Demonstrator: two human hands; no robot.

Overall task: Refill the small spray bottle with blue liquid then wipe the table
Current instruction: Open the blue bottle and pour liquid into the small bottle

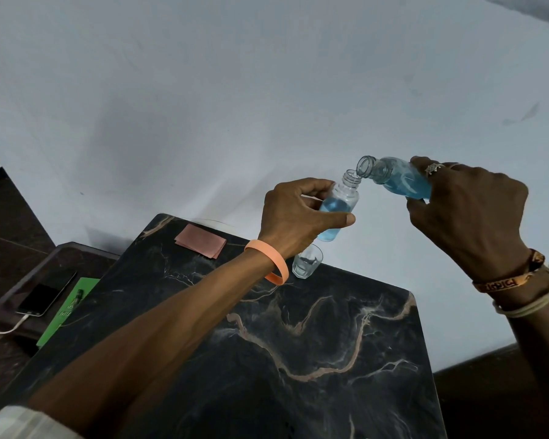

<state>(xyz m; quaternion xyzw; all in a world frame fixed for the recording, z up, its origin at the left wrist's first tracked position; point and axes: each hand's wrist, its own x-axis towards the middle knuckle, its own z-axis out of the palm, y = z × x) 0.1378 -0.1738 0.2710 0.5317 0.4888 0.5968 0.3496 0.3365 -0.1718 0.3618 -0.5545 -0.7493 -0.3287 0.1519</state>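
Note:
My left hand (293,213) grips the small clear spray bottle (341,201) above the far edge of the dark marble table (298,359). The bottle is uncapped, leans slightly right and holds blue liquid in its lower part. My right hand (466,213) holds a larger bottle of blue liquid (396,179) tipped leftward, its open mouth right at the small bottle's neck. A folded pink cloth (200,240) lies at the table's far left corner.
A small clear glass (307,261) stands on the table's far edge under my left wrist. To the left, a lower dark stand holds a phone (45,296) with a white cable and a green booklet (67,308). A pale wall rises behind.

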